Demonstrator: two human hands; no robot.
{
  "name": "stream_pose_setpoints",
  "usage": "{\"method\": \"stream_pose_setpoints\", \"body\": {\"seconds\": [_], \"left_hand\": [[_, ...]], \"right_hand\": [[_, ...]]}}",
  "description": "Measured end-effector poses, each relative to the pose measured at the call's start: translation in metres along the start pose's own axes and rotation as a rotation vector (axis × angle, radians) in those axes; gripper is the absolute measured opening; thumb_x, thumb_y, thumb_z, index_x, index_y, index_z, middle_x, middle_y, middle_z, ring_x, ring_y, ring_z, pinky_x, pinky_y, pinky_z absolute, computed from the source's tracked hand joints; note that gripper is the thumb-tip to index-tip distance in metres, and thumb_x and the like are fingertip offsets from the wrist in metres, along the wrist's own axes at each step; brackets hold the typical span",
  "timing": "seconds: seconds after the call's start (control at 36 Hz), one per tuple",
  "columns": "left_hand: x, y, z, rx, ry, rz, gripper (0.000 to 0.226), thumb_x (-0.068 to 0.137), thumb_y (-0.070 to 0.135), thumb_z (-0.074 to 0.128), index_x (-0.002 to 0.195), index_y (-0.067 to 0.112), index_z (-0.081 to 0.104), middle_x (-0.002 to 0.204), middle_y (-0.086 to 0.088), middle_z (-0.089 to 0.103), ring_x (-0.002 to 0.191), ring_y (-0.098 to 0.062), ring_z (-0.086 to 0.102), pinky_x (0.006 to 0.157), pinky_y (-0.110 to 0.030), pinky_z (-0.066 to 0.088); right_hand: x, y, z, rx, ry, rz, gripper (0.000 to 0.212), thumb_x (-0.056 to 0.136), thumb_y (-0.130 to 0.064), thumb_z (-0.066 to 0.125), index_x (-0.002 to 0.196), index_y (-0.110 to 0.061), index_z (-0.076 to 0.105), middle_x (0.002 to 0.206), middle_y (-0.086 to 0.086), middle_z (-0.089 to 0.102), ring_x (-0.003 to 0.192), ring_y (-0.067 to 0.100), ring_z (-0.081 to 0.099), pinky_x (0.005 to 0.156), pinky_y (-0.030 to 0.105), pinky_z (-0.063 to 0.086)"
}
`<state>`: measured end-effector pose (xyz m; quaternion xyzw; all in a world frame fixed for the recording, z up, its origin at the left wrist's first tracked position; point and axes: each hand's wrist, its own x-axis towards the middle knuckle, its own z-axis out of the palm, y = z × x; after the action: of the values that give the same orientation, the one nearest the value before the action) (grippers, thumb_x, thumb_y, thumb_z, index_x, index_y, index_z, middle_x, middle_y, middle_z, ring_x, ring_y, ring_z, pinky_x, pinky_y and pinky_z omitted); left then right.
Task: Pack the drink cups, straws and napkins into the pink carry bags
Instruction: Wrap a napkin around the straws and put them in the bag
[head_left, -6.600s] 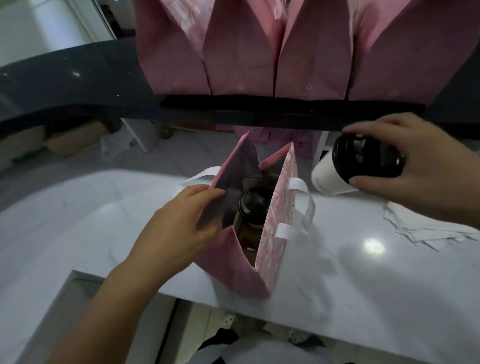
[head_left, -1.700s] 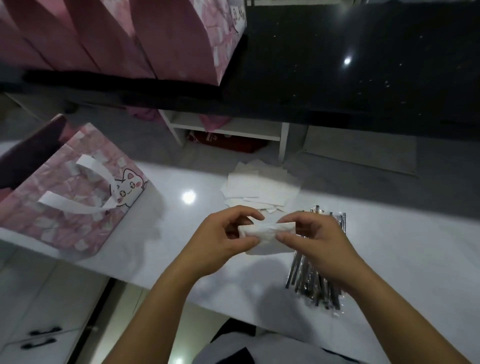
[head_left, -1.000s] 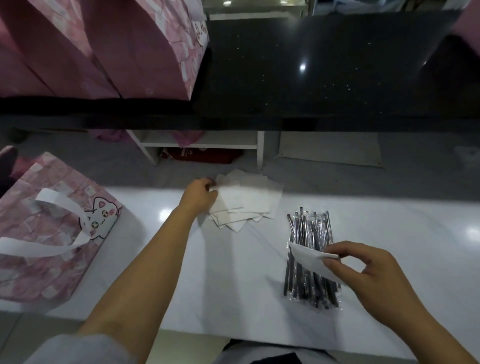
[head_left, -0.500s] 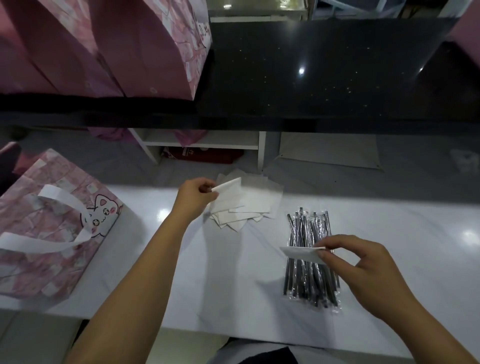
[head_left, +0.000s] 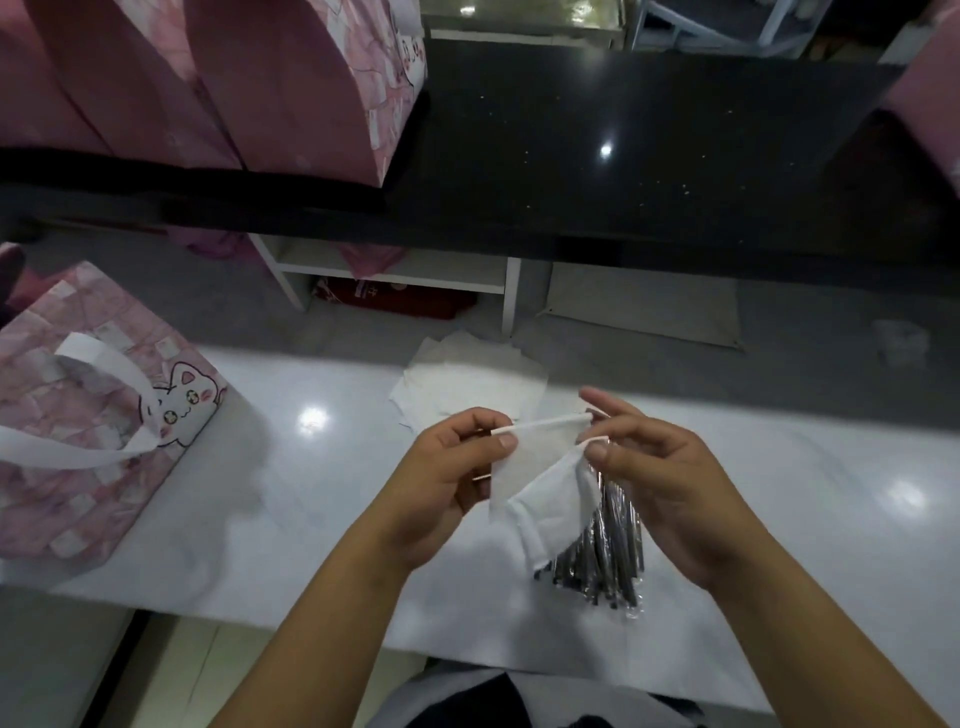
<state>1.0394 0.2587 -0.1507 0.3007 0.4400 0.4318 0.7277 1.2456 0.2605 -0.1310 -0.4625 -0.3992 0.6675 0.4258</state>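
Near edge of the white desk (head_left: 311, 545): two bare forearms are seen entering from below, both hands raised above the surface.

- Left hand (head_left: 441, 488): thumb and fingers are pinched on the left corner of a flat napkin (head_left: 530, 452), which is held up by its top edge.
- Right hand (head_left: 670, 493): held just right of the left hand. A drooping napkin (head_left: 558, 519) is pinched under its thumb and hangs bowed across the lower part of the flat napkin. The flat napkin's right corner reaches the right fingers; whether it is gripped there cannot be told.
- Bundle of wrapped straws (head_left: 608, 566): laid flat on the desk directly under the napkins and right hand, partly hidden by them, close to the near edge.

Left end of the desk: a pink carry bag (head_left: 104, 509) is stood well apart from the hands, cat print and white handles turned toward the camera. Its contents cannot be seen.

Far edge of the desk, middle: a loose napkin stack (head_left: 467, 384) is spread flat, just beyond the hands.

Beyond the desk: a dark ledge (head_left: 623, 156) is seen higher up. A row of pink bags (head_left: 280, 88) is lined up on its left part.
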Motion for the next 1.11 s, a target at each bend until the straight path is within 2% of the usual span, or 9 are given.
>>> {"method": "stream_pose_setpoints", "body": {"seconds": [0.11,0.28,0.42,0.58,0.69,0.83,0.92,1.03,1.11], "left_hand": [[-0.004,-0.012,0.009,-0.112,-0.035,-0.056,0.012,0.079,0.008,0.066,0.089,0.012,0.060,0.078,-0.002,0.062,0.064,-0.011,0.060,0.057,-0.021,0.051],[-0.004,-0.024,0.013,-0.142,-0.001,-0.124,0.008,0.079,0.016,0.067,0.086,0.019,0.063,0.083,-0.002,0.062,0.069,-0.014,0.057,0.063,-0.029,0.047],[-0.004,-0.029,0.013,-0.178,0.016,-0.151,0.010,0.080,0.010,0.066,0.086,0.019,0.066,0.086,-0.004,0.062,0.071,-0.016,0.057,0.066,-0.031,0.050],[-0.006,-0.035,0.015,-0.116,0.041,-0.159,0.030,0.085,0.029,0.065,0.111,0.014,0.070,0.111,-0.011,0.068,0.099,-0.029,0.064,0.090,-0.051,0.051],[-0.013,-0.038,0.019,0.001,0.088,-0.137,0.035,0.082,0.012,0.076,0.115,0.009,0.067,0.108,-0.012,0.072,0.098,-0.028,0.069,0.084,-0.047,0.056],[-0.018,-0.046,0.017,0.138,0.240,-0.088,0.021,0.084,-0.003,0.069,0.104,0.006,0.070,0.107,-0.020,0.071,0.089,-0.029,0.070,0.077,-0.046,0.057],[-0.020,-0.046,0.004,0.304,0.361,-0.044,0.016,0.086,-0.003,0.069,0.097,0.008,0.072,0.092,-0.010,0.074,0.082,-0.022,0.071,0.073,-0.046,0.059],[-0.013,-0.060,-0.039,0.920,0.543,-0.033,0.016,0.088,0.008,0.064,0.091,0.022,0.071,0.087,0.006,0.072,0.072,-0.011,0.065,0.065,-0.031,0.052],[-0.019,-0.069,-0.061,1.019,0.543,-0.088,0.020,0.089,0.010,0.063,0.086,0.028,0.069,0.092,0.005,0.070,0.078,-0.011,0.064,0.065,-0.032,0.051]], "right_hand": [[0.001,0.007,-0.004,0.039,0.102,0.056,0.017,0.063,-0.012,0.080,0.079,-0.006,0.078,0.130,-0.002,0.066,0.118,0.015,0.063,0.088,0.028,0.047],[0.001,0.014,-0.009,0.064,0.148,0.167,0.014,0.077,-0.001,0.070,0.091,0.002,0.071,0.089,0.011,0.072,0.078,0.021,0.065,0.068,0.031,0.052],[0.003,0.018,-0.010,0.081,0.210,0.192,0.007,0.085,0.003,0.066,0.087,-0.001,0.071,0.081,0.006,0.070,0.070,0.015,0.064,0.059,0.027,0.050],[0.004,0.022,-0.013,0.049,0.300,0.143,0.008,0.083,0.002,0.070,0.088,-0.004,0.073,0.082,0.006,0.071,0.075,0.016,0.064,0.062,0.028,0.050],[0.003,0.026,-0.013,0.018,0.337,0.108,0.015,0.083,0.003,0.070,0.094,-0.006,0.074,0.080,0.005,0.068,0.074,0.016,0.063,0.066,0.029,0.050],[0.002,0.030,-0.012,0.005,0.219,0.100,0.025,0.084,0.006,0.068,0.104,-0.009,0.071,0.071,0.000,0.060,0.065,0.011,0.060,0.058,0.019,0.048],[0.005,0.031,-0.019,-0.045,0.186,0.107,0.027,0.085,0.001,0.071,0.106,-0.014,0.070,0.080,0.002,0.067,0.072,0.013,0.062,0.068,0.024,0.051],[0.012,0.056,-0.047,-0.483,0.301,0.168,0.024,0.084,-0.011,0.076,0.104,-0.022,0.069,0.097,0.002,0.069,0.086,0.017,0.066,0.078,0.031,0.055],[0.009,0.078,-0.063,-0.824,0.288,0.225,0.018,0.085,-0.023,0.075,0.100,-0.026,0.067,0.096,-0.006,0.068,0.092,0.018,0.065,0.082,0.036,0.053]]}}
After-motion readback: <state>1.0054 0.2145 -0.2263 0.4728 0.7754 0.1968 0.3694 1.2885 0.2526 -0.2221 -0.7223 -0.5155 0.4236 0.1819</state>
